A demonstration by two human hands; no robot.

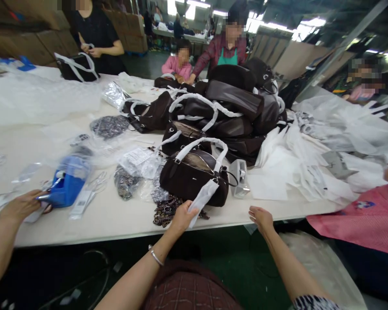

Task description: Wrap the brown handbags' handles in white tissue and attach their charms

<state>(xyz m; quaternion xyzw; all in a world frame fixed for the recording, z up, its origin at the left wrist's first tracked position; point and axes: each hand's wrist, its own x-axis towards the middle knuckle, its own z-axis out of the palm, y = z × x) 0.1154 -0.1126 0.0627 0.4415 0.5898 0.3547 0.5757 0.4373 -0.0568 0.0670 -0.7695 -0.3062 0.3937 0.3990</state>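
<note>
A dark brown handbag (194, 183) stands upright at the table's front edge, its top open and its handles (198, 144) wrapped in white. My left hand (183, 217) is closed on a white-wrapped strip (203, 200) that hangs over the bag's front right side. To the right, my right hand (261, 217) hovers by the table edge, apart from the bag. Its fingers are loosely bent and hold nothing visible. Under and beside my left hand lies a heap of dark chains (168, 211). A clear plastic box (239, 178) stands right of the bag.
Behind the bag rises a pile of similar handbags (236, 99). White paper sheets (278, 168) spread to the right. A co-worker's hand (22, 204) is at a blue tape dispenser (67, 181) on the left. Another person's pink sleeve (358, 215) is close on the right.
</note>
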